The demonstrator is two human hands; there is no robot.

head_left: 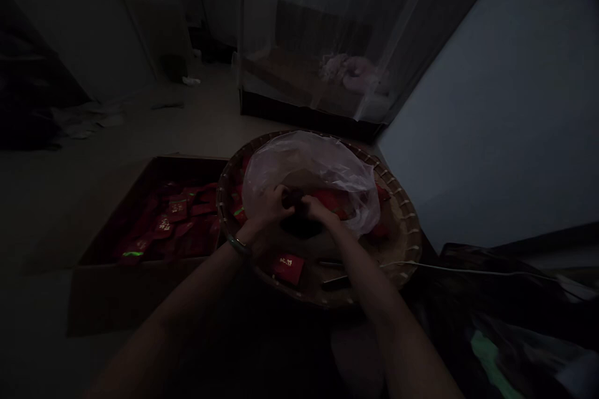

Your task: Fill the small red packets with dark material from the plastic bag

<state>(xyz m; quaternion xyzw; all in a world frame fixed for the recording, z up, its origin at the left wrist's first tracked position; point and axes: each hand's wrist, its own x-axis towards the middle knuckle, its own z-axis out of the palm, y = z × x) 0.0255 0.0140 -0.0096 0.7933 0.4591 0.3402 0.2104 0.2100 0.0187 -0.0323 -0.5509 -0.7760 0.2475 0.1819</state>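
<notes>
Woven bamboo tray [406, 232], round and shallow, at centre of the view, with a crumpled clear plastic bag [309, 177] lying across its far half. Left hand [264, 217], a bangle [238, 245] on its wrist, and right hand [321, 209] meet over the tray at the near edge of the bag, fingers curled and pressed in from either side on a small dark object [292, 197]; the light is too dim to identify this object or to tell exactly how it is pinched. Red packets [330, 201] lie in the tray partly beneath the bag, and a single red packet with pale lettering [287, 269] lies apart on the near side, just beside a slender dark item [335, 282] too dim to name. To the left, just beside the tray, an open cardboard box [140, 299] holds a loose heap of similar red packets [171, 221]. A thin white cable [468, 270] runs to the right from the tray's rim over dark fabric [508, 318]. Farther off, a sheer mesh net [322, 31] hangs around a low bed holding a pale pink bundle [350, 72], and a bluish-grey wall [491, 106] rises on the right.
</notes>
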